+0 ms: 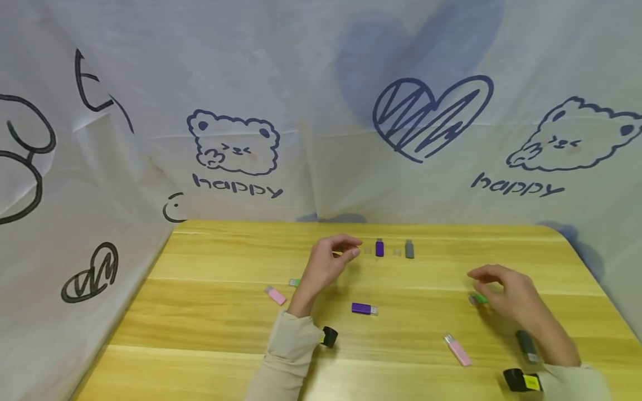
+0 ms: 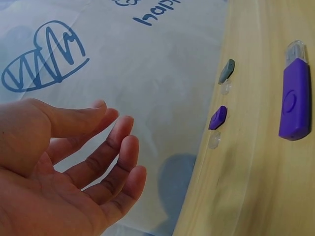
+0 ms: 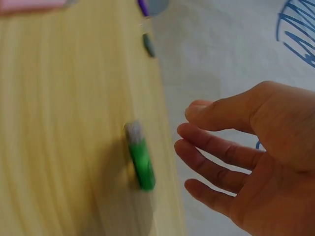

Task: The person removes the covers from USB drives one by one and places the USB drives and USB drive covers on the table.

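Note:
My left hand (image 1: 328,257) is raised over the back of the table, fingers loosely bent and holding nothing. Just right of its fingertips stand a clear cap (image 1: 368,250), a purple USB flash drive (image 1: 379,248), another clear cap (image 1: 397,252) and a grey USB flash drive (image 1: 409,249), all in a row. On the right side, my right hand (image 1: 509,292) hovers with relaxed, empty fingers. Beneath them lies a green USB flash drive (image 3: 141,160), its metal plug bare and partly hidden by the hand in the head view.
Other flash drives lie about: purple (image 1: 362,308) in the middle, pink (image 1: 457,350) at front right, dark grey (image 1: 526,346) beside the right forearm. Left of the left wrist are a pink one (image 1: 276,296) and a partly covered green one (image 1: 294,283). A printed cloth (image 1: 321,122) hangs behind the table.

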Motion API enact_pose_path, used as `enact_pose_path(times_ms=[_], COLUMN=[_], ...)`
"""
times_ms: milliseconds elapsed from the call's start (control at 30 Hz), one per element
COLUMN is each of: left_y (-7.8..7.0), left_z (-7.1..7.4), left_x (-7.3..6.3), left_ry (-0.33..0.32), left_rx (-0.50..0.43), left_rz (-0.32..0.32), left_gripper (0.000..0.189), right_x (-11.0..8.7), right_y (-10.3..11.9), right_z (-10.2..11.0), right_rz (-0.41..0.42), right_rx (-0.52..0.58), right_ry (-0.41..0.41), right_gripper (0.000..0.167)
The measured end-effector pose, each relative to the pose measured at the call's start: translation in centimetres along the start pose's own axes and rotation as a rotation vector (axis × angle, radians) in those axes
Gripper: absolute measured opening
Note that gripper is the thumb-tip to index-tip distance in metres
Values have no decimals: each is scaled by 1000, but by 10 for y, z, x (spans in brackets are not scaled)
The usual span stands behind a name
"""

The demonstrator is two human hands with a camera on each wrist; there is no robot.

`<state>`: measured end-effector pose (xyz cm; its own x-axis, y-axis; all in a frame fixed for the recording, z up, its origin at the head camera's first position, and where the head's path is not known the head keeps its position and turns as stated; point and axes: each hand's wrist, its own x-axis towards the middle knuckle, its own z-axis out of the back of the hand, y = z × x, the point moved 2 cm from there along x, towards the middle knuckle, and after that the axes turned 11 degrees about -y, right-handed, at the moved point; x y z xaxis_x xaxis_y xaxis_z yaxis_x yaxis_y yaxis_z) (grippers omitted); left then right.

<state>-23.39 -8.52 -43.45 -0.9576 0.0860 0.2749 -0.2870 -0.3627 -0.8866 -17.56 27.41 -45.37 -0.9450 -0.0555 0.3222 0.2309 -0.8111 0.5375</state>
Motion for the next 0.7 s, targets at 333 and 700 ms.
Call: enact_pose_path(times_ms=[333, 700], left_y=[-1, -3], left_z=[1, 4], left_x=[0, 0], left_ry=[1, -1], left_rx=[-16, -21], left_rz=[-10, -4], left_gripper=[16, 17], right_x=[-1, 2], right_y=[-19, -23], right_z=[4, -3], right_rz=[10, 81], right_rx=[-38, -81], right_ry=[196, 217], right_gripper=[24, 26])
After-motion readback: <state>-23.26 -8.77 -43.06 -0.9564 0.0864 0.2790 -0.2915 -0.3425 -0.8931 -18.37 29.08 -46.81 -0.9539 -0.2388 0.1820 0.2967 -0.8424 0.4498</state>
